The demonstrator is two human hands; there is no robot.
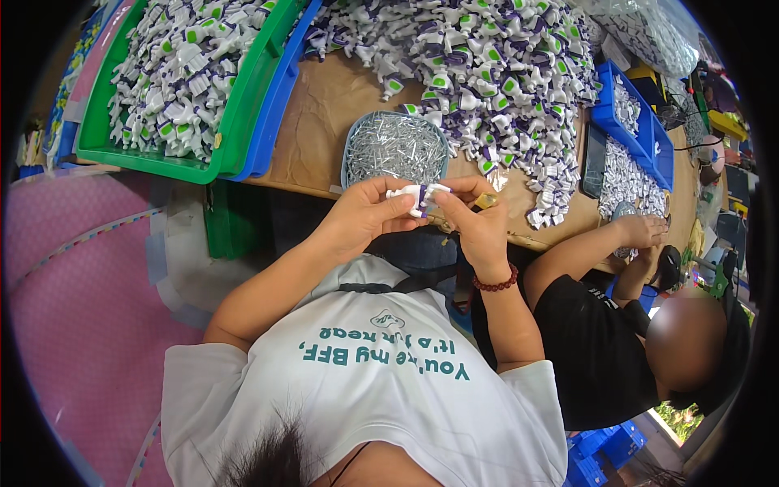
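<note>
Close to the table's front edge, my left hand (363, 213) and my right hand (482, 231) meet around a small white and purple plastic toy piece (420, 196). Thumb and fingers of my left hand pinch its left side. My right thumb and fingers close on its right side, where a white part sticks out; whether that is a separate part I cannot tell. Something yellow (486, 200) is wrapped around a finger of my right hand. Just beyond my hands stands a grey-blue basket (349, 154) filled with thin silvery metal pins (396, 144).
Similar white, purple and green pieces (495, 81) are heaped across the brown table (312, 122). More fill a green crate (203, 172) at the left, beside a blue one (272, 122). A co-worker in black (584, 349) works at the right, near a blue divided tray (604, 101).
</note>
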